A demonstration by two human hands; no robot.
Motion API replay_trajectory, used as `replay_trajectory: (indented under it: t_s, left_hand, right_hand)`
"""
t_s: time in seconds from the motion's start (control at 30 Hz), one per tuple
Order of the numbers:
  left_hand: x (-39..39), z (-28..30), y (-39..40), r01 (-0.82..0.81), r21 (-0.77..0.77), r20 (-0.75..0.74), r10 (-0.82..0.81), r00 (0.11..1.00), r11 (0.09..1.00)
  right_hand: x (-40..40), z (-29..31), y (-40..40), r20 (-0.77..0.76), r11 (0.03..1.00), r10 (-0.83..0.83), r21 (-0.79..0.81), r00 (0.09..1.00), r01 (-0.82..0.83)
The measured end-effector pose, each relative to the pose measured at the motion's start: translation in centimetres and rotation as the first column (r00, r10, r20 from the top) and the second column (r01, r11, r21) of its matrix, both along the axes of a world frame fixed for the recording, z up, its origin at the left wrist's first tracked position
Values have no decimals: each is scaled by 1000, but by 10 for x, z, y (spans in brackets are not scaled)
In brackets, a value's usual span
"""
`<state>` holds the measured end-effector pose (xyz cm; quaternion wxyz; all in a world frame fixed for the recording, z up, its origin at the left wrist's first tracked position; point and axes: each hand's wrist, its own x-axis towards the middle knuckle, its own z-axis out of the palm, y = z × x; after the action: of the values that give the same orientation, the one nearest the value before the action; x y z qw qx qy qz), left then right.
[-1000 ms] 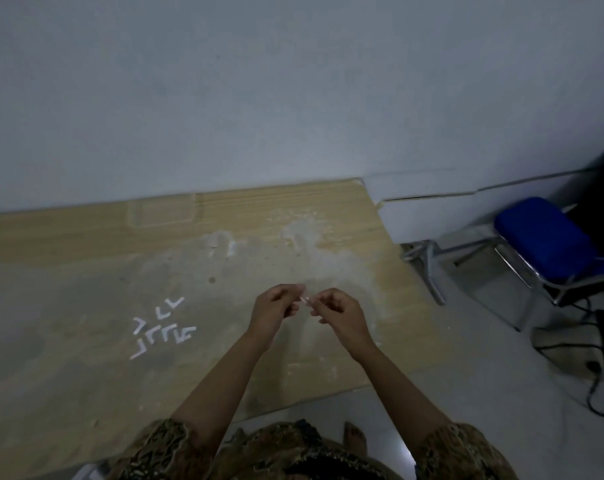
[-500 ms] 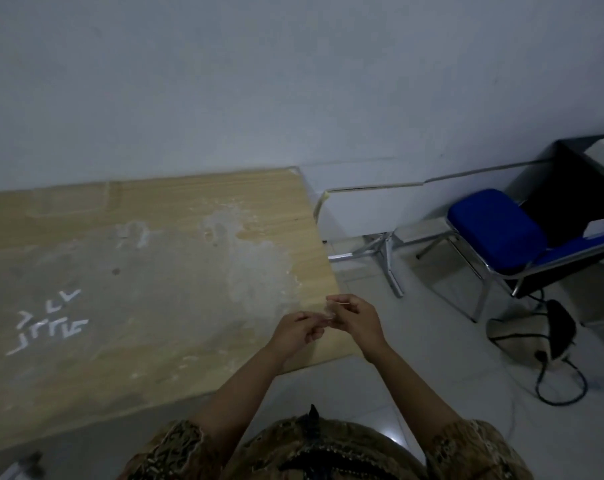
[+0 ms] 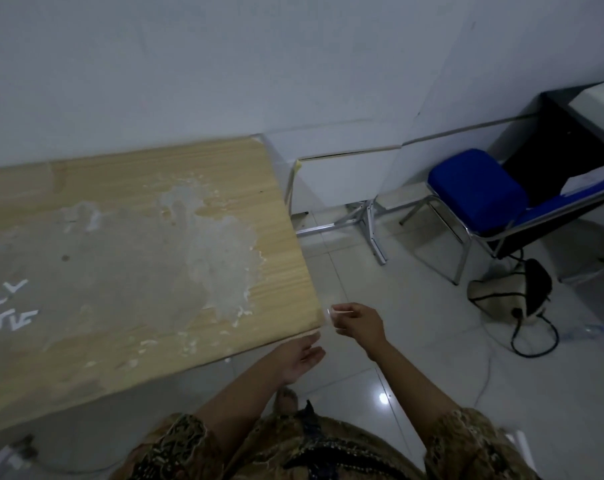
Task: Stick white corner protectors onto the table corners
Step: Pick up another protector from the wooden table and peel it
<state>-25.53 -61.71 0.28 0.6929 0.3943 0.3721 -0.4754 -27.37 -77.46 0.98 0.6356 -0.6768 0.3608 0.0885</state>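
The right hand (image 3: 359,322) is pinching a small white corner protector (image 3: 329,312) between thumb and fingertips, holding it just beside the near right corner (image 3: 319,325) of the wooden table (image 3: 276,271), a little right of centre in the frame. The protector is lying directly to the left of that hand, almost touching the table's right edge; it is too small and blurred to tell which way its bend is facing or where its long axis is running. The right hand is clearly the nearer one. The left hand (image 3: 302,355) is hanging just below the same corner with fingers relaxed and palm turned up, grasping nothing. My reading is that the next move is turning on a short push leftward, seating the piece around the corner's tip.

The spare corner protectors (image 3: 9,308) are lying in a loose cluster at the far left edge of the frame, well apart from both hands.

Compared with half a second ago, the hands are no longer joined: the left one is letting go and dropping lower, while the right one is carrying the piece alone. The table corner is sitting further right in the frame, and the spares are sliding toward the left border as the view is swinging right.
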Motion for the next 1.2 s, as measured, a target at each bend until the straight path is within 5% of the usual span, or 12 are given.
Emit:
replay_trajectory:
  t_s: [0.3, 0.57, 0.9, 1.2]
  left_hand:
    - [3, -32, -15, -243, 18, 47, 242, 969, 970]
    - [8, -37, -25, -268, 55, 193, 253, 948, 962]
    - [7, -40, -27, -350, 98, 141, 335, 931, 931]
    - [5, -44, -31, -233, 178, 157, 206, 966, 956]
  right_hand:
    - [9, -17, 3, -53, 999, 28, -44, 998, -31]
    - [11, -24, 7, -73, 992, 57, -104, 996, -65]
    - [14, -26, 12, -66, 988, -79, -135, 995, 69]
    - [22, -25, 16, -169, 980, -93, -191, 981, 60]
